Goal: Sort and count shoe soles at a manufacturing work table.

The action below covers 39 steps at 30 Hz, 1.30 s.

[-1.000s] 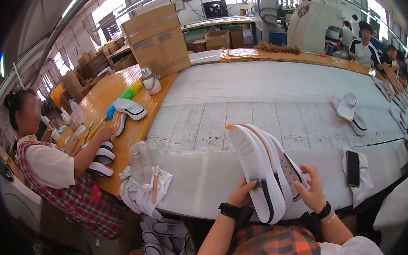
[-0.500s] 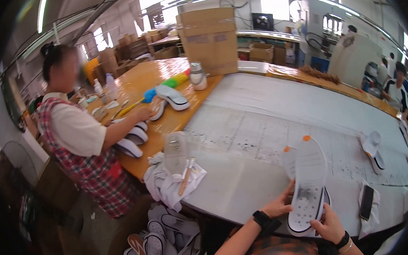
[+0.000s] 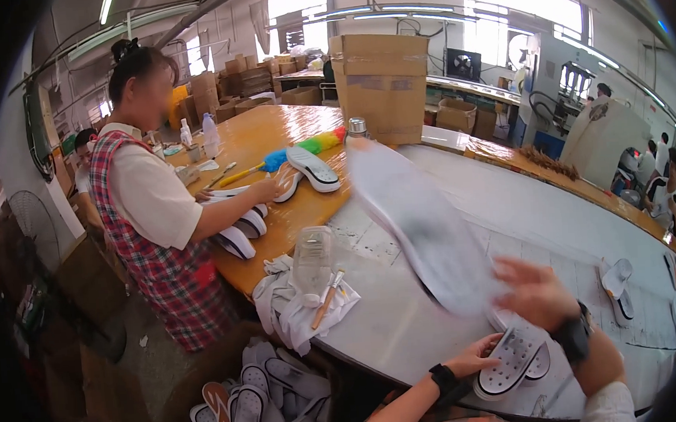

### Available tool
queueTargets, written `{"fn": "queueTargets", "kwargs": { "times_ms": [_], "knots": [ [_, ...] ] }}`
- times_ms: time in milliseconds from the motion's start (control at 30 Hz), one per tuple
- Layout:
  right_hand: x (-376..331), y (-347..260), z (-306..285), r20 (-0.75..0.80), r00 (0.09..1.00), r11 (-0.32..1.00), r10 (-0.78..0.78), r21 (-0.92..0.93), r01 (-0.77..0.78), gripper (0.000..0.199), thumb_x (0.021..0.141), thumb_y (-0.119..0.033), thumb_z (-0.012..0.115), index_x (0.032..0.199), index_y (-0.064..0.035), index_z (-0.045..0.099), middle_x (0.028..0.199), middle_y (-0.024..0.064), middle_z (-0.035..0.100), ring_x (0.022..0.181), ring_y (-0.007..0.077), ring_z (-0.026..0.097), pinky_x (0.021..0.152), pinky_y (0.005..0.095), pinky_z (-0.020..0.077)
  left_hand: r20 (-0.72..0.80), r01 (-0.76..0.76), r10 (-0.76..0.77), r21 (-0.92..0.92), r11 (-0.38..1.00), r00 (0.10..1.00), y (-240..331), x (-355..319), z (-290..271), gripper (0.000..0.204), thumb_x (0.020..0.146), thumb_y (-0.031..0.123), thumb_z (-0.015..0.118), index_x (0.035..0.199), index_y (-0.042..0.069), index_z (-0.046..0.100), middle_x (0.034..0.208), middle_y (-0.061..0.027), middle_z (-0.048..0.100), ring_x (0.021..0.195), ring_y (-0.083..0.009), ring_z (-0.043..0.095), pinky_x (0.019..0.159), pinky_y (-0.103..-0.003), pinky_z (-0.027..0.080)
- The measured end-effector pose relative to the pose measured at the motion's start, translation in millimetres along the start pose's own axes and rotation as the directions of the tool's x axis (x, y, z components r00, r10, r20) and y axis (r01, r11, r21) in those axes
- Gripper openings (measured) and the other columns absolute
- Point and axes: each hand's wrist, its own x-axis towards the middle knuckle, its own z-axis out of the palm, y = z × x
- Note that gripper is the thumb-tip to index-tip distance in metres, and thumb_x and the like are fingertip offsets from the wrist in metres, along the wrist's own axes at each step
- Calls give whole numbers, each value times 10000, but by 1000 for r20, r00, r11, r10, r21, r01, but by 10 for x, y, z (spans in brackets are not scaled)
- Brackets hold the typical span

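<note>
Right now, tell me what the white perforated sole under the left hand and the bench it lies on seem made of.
White perforated shoe sole: probably moulded foam or rubber, matt, with rows of punched holes and a dark rim. The left hand rests on its edge. Pale grey workbench: smooth, faintly glossy sheet, perhaps laminate or painted board; the pictures leave it open.

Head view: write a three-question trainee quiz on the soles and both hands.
1. True or false: the left hand rests on a white perforated sole lying on the table.
2. The right hand is at a long sole that looks: A) sharp, B) motion-blurred, C) folded.
3. Fill in: the co-worker in a plaid apron reaches for soles on the ___ table.

Key: 1 true; 2 B; 3 wooden.
</note>
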Motion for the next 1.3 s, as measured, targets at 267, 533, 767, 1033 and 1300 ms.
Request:
{"fn": "queueTargets", "kwargs": {
  "times_ms": [267, 533, 767, 1033, 1300],
  "knots": [
    [-253, 162, 226, 529, 845, 963, -77, -181, 201, 397, 754, -3, 612, 1116, 108, 493, 1103, 234, 534, 1020, 302, 543, 892, 399, 415, -149, 48, -24, 157, 986, 988, 560, -114, 244, 649, 772, 48, 606, 1323, 24, 265, 1238, -97, 453, 1116, -171, 455, 949, -277, 357],
    [-1380, 951, -1182, -649, 630, 879, -426, -462, 119, 197, 809, -53, 548, 975, 53, 549, 904, 89, 598, 801, 147, 572, 733, 261, 449, -273, -128, -27, -534, 835, 962, 266, -102, -27, 401, 846, 147, 554, 1209, 59, 409, 1110, -80, 540, 1023, -223, 530, 904, -376, 420],
    [-1539, 1915, -1629, -716, 697, 929, 52, -222, -297, 557, 753, -173, 647, 1217, 10, 401, 1041, 104, 525, 815, 152, 571, 627, 265, 478, -257, -70, -110, -602, 796, 960, 121, -47, -128, 383, 871, 233, 514, 1199, 56, 424, 1118, -89, 536, 997, -238, 538, 872, -390, 440],
    [-1271, 1467, -1202, -538, 842, 874, 29, 423, 240, 561, 693, -17, 508, 1239, 10, 380, 1079, 94, 545, 944, 186, 558, 815, 327, 449, -379, -233, 76, -388, 892, 922, 310, -11, 101, 610, 805, 48, 510, 1340, 175, 246, 1257, -47, 412, 1162, -216, 403, 969, -377, 335],
    [-1171, 1723, -1187, -460, 885, 929, 69, 352, 111, 582, 747, -14, 537, 1289, 33, 329, 1134, 116, 532, 975, 179, 555, 828, 278, 446, -172, -120, 48, -437, 891, 984, 402, -56, 160, 811, 769, 44, 572, 1390, 278, 105, 1329, -27, 303, 1193, -208, 359, 962, -434, 331]
  ]
}}
